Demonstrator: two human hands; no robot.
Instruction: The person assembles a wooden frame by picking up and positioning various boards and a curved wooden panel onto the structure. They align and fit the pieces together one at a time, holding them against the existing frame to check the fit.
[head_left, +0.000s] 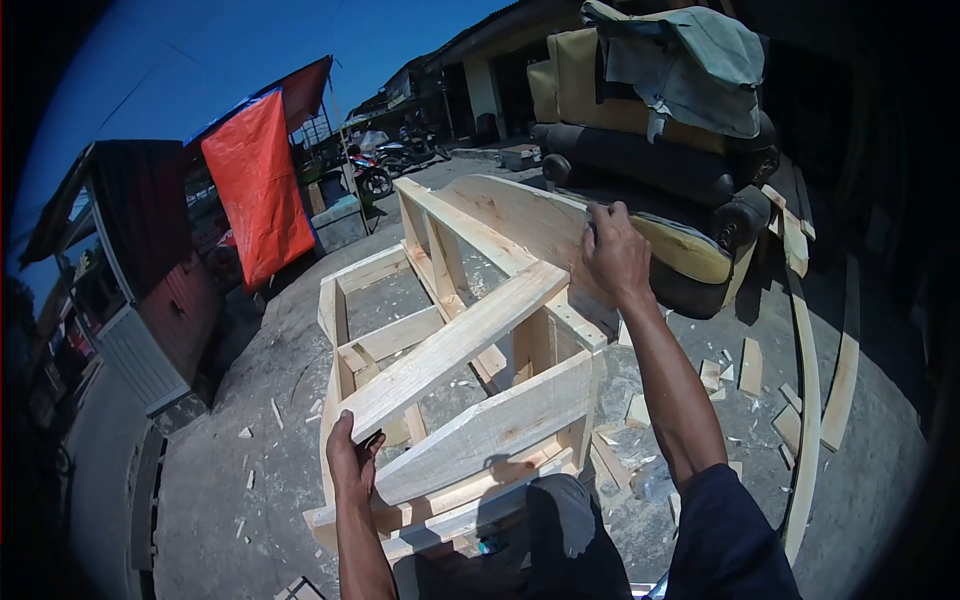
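A pale wooden frame (490, 430) stands on the ground right in front of me, built from boards. Across it lies a loose-looking plank (450, 345), slanting from lower left to upper right. My left hand (352, 458) has its fingers wrapped round the plank's near end. Over the frame's right side, my right hand (615, 255) is closed in a fist beside the top edge of a curved board (510, 208). I cannot tell what that fist holds; a small dark spot shows by its fingers.
Wood offcuts (750, 367) and long strips (800, 420) litter the concrete at right. Behind them stands a stack of old sofa parts (640, 165) with torn covering. A red tarp (258, 190) hangs at a stall on the left, and motorcycles (395, 155) are parked farther back.
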